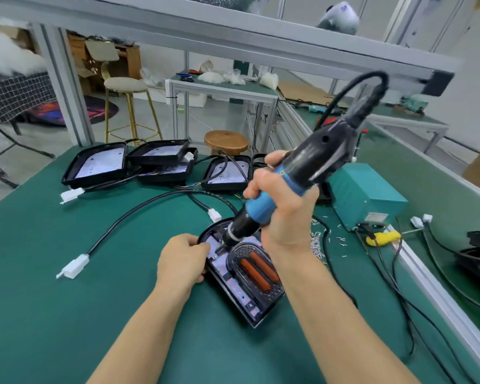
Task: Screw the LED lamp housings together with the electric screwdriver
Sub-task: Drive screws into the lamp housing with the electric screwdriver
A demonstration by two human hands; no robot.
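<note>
Screwdriver tip set on the lamp housing

The electric screwdriver (277,195) is gripped by the right hand (284,214); the LED lamp housing (250,275) (on the green desk (67,300)) is pinched at its left edge by the left hand (182,259).

Assembly workshop; green-matted workbench (53,300); aluminium frame (205,31); teal power supply (369,198); loose screws (317,241)

Black LED lamp housing (244,275) flat on green mat, tilted blue-black electric screwdriver (283,187) tip down inside it.

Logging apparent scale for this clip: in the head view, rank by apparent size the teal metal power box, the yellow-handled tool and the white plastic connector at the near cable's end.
1. Teal metal power box.
2. Yellow-handled tool.
3. White plastic connector; unsure, these two look similar.
</note>
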